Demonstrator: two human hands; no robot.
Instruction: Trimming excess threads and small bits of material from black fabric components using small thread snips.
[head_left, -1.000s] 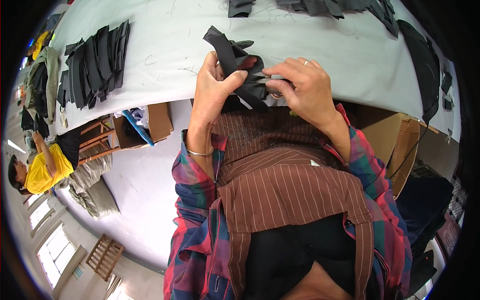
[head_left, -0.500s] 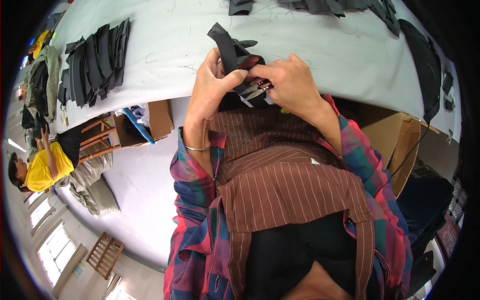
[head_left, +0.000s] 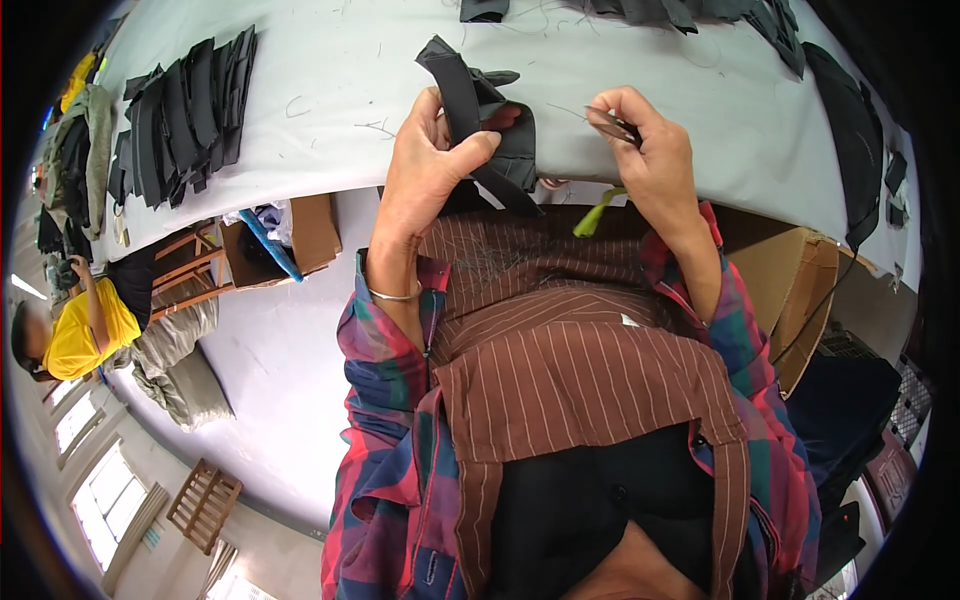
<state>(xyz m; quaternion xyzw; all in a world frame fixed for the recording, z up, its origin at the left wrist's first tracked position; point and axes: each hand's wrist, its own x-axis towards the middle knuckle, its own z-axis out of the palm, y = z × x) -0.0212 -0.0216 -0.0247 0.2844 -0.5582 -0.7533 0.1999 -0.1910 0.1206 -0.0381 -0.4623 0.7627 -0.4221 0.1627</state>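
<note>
A dark fabric piece (head_left: 461, 105), folded and strap-like, is gripped between the thumb and fingers of my left hand (head_left: 422, 170) above the table's near edge. Its lower end hangs down toward my lap. To the right and apart from the fabric, my right hand (head_left: 658, 165) is closed around small thread snips (head_left: 613, 126), blades toward the left. A thin dark thread (head_left: 567, 108) extends left from beside the fingertips. Below that hand dangles a lime-green strip (head_left: 598, 213); what it is tied to is hidden. Loose thread bits (head_left: 490, 255) lie on my brown striped apron (head_left: 590, 385).
The pale table (head_left: 330, 60) carries a row of dark fabric strips (head_left: 190, 110) at left, more dark pieces (head_left: 670, 12) at the far side and a black item (head_left: 840, 130) at right. Cardboard boxes (head_left: 315, 232) stand below. A person in yellow (head_left: 95, 325) is at far left.
My right hand has pulled away from the fabric to the right with the snips, and the green strip now shows beneath it. My left hand still holds the fabric in nearly the same spot.
</note>
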